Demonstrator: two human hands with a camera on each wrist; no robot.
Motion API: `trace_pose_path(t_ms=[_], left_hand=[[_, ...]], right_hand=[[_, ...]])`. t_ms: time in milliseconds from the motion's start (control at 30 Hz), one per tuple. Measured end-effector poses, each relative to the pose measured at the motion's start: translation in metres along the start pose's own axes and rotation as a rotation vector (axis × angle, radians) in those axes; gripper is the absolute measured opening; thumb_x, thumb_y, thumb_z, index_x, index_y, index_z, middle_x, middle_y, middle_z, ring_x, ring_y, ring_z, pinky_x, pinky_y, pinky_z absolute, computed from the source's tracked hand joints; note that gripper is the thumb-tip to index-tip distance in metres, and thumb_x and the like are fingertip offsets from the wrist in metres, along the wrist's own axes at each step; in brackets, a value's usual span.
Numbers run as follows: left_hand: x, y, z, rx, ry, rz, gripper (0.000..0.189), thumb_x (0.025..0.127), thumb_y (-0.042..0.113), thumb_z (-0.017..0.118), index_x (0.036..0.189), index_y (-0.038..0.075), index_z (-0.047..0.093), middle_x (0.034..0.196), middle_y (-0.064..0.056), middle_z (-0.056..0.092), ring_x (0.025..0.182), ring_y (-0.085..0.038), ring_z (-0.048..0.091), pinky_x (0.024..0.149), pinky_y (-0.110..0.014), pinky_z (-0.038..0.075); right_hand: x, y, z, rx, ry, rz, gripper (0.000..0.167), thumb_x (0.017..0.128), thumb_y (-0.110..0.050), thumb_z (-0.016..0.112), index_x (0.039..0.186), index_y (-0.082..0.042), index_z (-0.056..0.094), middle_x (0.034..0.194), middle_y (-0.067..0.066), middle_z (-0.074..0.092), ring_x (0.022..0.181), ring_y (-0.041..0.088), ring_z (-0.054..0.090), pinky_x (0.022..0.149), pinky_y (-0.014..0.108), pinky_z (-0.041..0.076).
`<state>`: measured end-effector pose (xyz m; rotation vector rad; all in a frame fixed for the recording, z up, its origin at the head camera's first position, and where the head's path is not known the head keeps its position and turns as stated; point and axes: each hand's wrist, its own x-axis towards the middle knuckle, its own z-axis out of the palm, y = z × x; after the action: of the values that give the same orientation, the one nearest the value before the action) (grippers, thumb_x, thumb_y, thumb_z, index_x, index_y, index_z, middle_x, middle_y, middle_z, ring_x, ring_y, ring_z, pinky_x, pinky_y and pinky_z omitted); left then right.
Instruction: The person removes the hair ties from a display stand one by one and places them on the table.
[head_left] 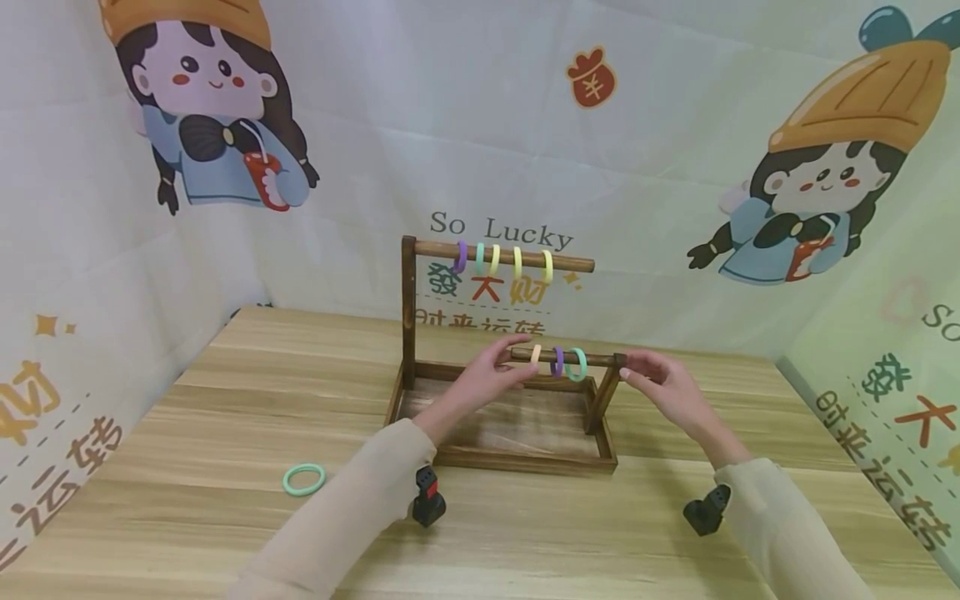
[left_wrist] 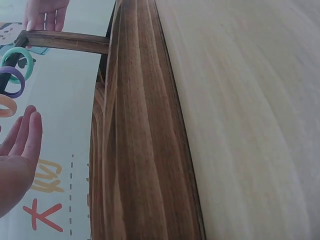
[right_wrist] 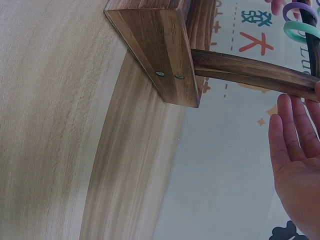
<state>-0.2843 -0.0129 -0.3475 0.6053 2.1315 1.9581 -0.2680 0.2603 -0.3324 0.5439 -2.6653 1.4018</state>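
A wooden rack (head_left: pixel 408 317) stands on the table, with a short lower bar (head_left: pixel 592 360) and a higher bar (head_left: pixel 577 264). My left hand (head_left: pixel 487 375) is at the lower bar's free end, thumb and finger holding a pale orange ring (head_left: pixel 536 354) that encircles the bar. In the left wrist view, its other fingers (left_wrist: pixel 34 132) stretch out straight, close to the ring. Alongside, a purple ring (head_left: pixel 557 362) and a mint green ring (head_left: pixel 577 365) hang on this bar. My right hand (head_left: pixel 667 387) grips the top of the short post (head_left: pixel 604 400), thumb in front and fingers behind.
Several purple, mint and yellow rings (head_left: pixel 548 267) hang from the higher bar. Another mint ring (head_left: pixel 303 480) lies flat on the table to the left. The rack's tray base (head_left: pixel 525 461) has a raised rim. Printed cloth (head_left: pixel 480 100) hangs behind the table.
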Motion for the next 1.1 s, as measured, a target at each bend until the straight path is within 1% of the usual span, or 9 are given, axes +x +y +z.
trace_pose_path(t_ms=[67,267,400,500,567,733,833,967,1100], left_hand=[[0.005,-0.006,0.000,-0.005,0.006,-0.010,0.051,0.086,0.019,0.059,0.132,0.017,0.039,0.128,-0.013,0.041,0.098,-0.026,0.053,0.074,-0.031,0.050],[0.009,-0.005,0.004,0.017,0.012,-0.008,0.050,0.084,0.023,0.062,0.129,0.022,0.042,0.128,-0.009,0.039,0.094,-0.029,0.055,0.073,-0.031,0.050],[0.011,-0.004,0.005,-0.028,-0.015,0.016,0.047,0.086,0.021,0.059,0.129,0.020,0.042,0.120,-0.014,0.047,0.097,-0.033,0.054,0.079,-0.039,0.048],[0.012,-0.003,0.005,-0.069,-0.033,0.025,0.043,0.087,0.018,0.056,0.129,0.018,0.043,0.111,-0.015,0.052,0.099,-0.035,0.053,0.079,-0.040,0.048],[0.011,-0.001,0.005,-0.081,-0.036,0.024,0.042,0.087,0.016,0.056,0.127,0.016,0.044,0.111,-0.012,0.050,0.099,-0.035,0.053,0.078,-0.039,0.048],[0.003,0.012,0.004,-0.097,-0.040,-0.004,0.039,0.087,0.010,0.056,0.125,0.009,0.046,0.108,-0.014,0.050,0.102,-0.038,0.049,0.082,-0.042,0.046],[-0.001,0.016,0.002,-0.086,-0.034,-0.018,0.038,0.087,0.011,0.056,0.125,0.009,0.047,0.105,-0.013,0.052,0.100,-0.035,0.051,0.081,-0.040,0.046],[0.003,0.008,-0.001,-0.080,-0.028,-0.016,0.038,0.087,0.014,0.057,0.123,0.011,0.048,0.107,-0.010,0.052,0.097,-0.030,0.053,0.082,-0.041,0.046],[0.008,-0.002,-0.004,-0.075,-0.020,-0.004,0.036,0.086,0.016,0.058,0.122,0.012,0.049,0.110,-0.010,0.050,0.100,-0.032,0.052,0.082,-0.042,0.046]], right_hand=[[0.000,0.000,0.000,-0.003,0.000,0.003,0.043,0.090,-0.021,0.052,0.123,0.006,0.044,0.117,0.023,0.049,0.103,0.032,0.049,0.084,0.044,0.042],[0.000,0.001,0.000,-0.012,0.006,0.004,0.042,0.090,-0.019,0.052,0.123,0.007,0.044,0.116,0.023,0.050,0.101,0.031,0.050,0.083,0.040,0.043],[0.000,0.000,0.000,-0.008,0.008,-0.003,0.041,0.090,-0.018,0.052,0.122,0.007,0.045,0.115,0.023,0.051,0.100,0.031,0.051,0.082,0.039,0.044],[0.000,0.000,0.000,-0.012,0.005,-0.005,0.042,0.090,-0.020,0.052,0.122,0.007,0.045,0.115,0.023,0.051,0.100,0.031,0.051,0.082,0.040,0.044],[0.000,0.000,0.000,-0.016,0.003,-0.005,0.042,0.090,-0.021,0.052,0.122,0.006,0.045,0.115,0.023,0.051,0.100,0.031,0.051,0.082,0.040,0.044],[0.001,0.002,0.000,-0.023,0.000,-0.006,0.042,0.090,-0.022,0.052,0.122,0.006,0.045,0.114,0.022,0.051,0.100,0.031,0.051,0.081,0.041,0.044],[0.001,0.001,-0.001,-0.025,-0.001,-0.008,0.042,0.090,-0.021,0.052,0.122,0.006,0.045,0.115,0.022,0.051,0.100,0.031,0.051,0.082,0.041,0.044],[0.001,0.000,-0.001,-0.019,0.000,-0.008,0.040,0.090,-0.017,0.051,0.122,0.007,0.045,0.114,0.023,0.051,0.100,0.031,0.051,0.081,0.039,0.044],[0.002,0.001,0.000,-0.023,0.003,0.006,0.038,0.090,-0.013,0.051,0.121,0.007,0.045,0.114,0.023,0.051,0.099,0.031,0.051,0.081,0.040,0.044]])
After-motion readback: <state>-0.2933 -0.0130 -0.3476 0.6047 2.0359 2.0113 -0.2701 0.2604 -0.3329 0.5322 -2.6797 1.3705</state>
